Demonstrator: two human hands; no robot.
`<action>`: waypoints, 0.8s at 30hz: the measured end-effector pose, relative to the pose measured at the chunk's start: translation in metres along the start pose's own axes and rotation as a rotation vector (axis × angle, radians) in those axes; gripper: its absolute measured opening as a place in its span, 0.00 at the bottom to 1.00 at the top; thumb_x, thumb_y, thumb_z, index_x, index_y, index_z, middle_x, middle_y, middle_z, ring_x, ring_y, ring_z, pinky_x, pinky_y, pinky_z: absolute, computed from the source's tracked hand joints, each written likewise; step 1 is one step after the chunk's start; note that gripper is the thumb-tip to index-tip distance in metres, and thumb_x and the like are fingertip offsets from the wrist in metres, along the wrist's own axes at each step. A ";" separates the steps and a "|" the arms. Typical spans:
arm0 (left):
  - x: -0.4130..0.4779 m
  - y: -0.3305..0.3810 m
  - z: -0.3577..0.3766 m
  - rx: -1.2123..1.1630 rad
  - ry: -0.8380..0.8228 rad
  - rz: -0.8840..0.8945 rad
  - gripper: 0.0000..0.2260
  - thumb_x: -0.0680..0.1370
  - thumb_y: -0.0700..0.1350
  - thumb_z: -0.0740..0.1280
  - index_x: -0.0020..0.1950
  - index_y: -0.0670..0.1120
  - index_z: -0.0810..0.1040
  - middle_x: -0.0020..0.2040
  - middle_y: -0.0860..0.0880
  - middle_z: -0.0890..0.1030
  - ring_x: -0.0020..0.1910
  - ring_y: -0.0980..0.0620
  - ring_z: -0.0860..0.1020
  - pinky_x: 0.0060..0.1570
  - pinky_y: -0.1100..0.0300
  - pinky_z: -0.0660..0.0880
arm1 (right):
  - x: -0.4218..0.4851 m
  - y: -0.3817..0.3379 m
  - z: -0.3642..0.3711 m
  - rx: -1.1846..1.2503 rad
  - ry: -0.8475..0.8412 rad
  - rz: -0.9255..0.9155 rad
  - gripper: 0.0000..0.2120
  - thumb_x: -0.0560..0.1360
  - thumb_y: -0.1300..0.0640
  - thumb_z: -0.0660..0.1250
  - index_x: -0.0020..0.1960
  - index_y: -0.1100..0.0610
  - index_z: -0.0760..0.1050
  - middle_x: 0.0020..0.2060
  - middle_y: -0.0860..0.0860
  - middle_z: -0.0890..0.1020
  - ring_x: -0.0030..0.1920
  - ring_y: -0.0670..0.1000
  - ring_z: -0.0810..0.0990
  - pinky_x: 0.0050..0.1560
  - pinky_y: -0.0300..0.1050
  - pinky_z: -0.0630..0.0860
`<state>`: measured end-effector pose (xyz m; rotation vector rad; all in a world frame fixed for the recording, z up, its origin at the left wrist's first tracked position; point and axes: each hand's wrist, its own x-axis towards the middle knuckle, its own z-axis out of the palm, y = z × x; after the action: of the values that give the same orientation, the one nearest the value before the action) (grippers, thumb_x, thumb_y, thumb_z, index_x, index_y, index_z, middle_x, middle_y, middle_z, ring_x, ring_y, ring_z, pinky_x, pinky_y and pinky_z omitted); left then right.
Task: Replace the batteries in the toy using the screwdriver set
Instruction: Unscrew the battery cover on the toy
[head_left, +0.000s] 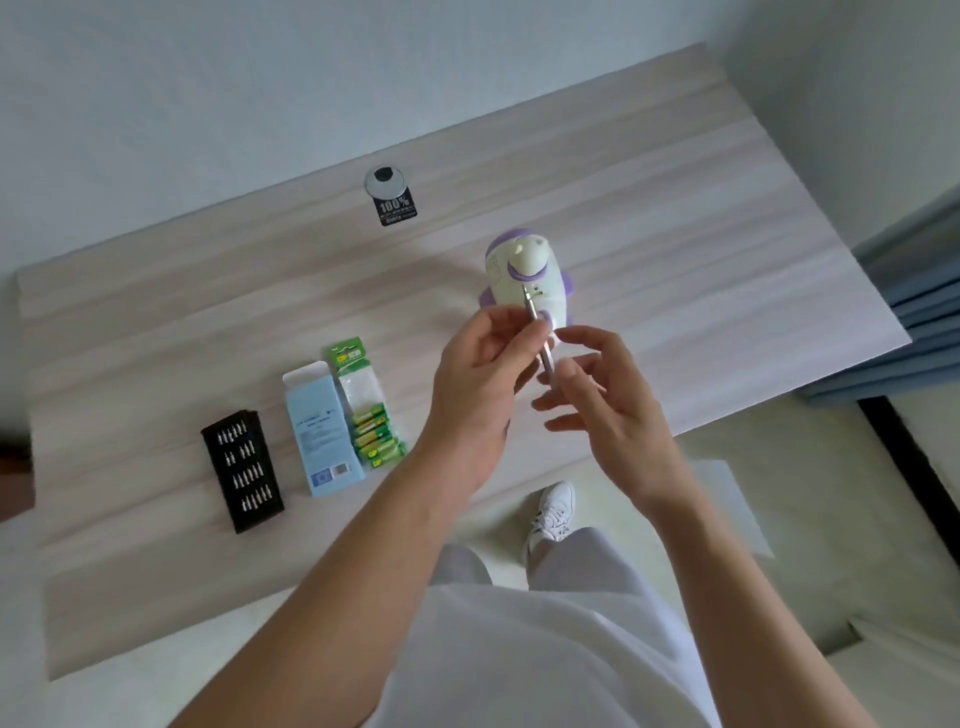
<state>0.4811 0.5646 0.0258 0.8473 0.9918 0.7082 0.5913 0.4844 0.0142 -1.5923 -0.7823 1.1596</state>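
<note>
A white and purple toy (524, 275) stands on the wooden table (675, 234), right of centre. In front of it a thin silver screwdriver (540, 338) points up and away, its tip over the toy's body. My left hand (483, 384) pinches the screwdriver's shaft between thumb and fingers. My right hand (597, 395) hovers just right of the handle's lower end with fingers loosely spread; whether it touches the handle is unclear. A black bit tray (242, 470), a light blue box (322, 431) and a green battery pack (366, 410) lie on the table to the left.
A round cable grommet (384, 181) with a black sticker (397, 208) sits near the table's far edge. My legs and a white shoe (556, 512) show below the table's near edge. Blue curtains (924, 312) hang at the right.
</note>
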 end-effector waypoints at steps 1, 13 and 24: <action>0.005 -0.006 0.009 -0.038 0.038 -0.041 0.06 0.74 0.45 0.72 0.49 0.45 0.80 0.44 0.46 0.81 0.45 0.47 0.77 0.50 0.50 0.72 | 0.006 0.002 -0.007 0.025 -0.018 0.003 0.17 0.80 0.49 0.65 0.66 0.54 0.71 0.46 0.56 0.82 0.43 0.52 0.85 0.44 0.48 0.82; 0.037 -0.047 0.054 -0.326 0.173 -0.092 0.05 0.81 0.42 0.66 0.54 0.43 0.80 0.48 0.42 0.81 0.43 0.50 0.81 0.37 0.61 0.76 | 0.068 0.023 -0.033 0.454 0.026 -0.005 0.05 0.78 0.62 0.69 0.53 0.62 0.79 0.42 0.58 0.84 0.40 0.57 0.82 0.38 0.47 0.79; 0.066 -0.076 -0.027 0.679 0.404 0.343 0.14 0.76 0.50 0.71 0.61 0.51 0.77 0.55 0.56 0.80 0.54 0.58 0.78 0.48 0.62 0.76 | 0.117 0.036 -0.043 -0.013 0.212 -0.241 0.06 0.82 0.56 0.64 0.50 0.58 0.76 0.36 0.51 0.83 0.40 0.54 0.86 0.41 0.50 0.83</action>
<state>0.4917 0.5888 -0.0747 1.5299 1.5087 0.8668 0.6695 0.5623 -0.0531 -1.5531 -0.8166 0.8003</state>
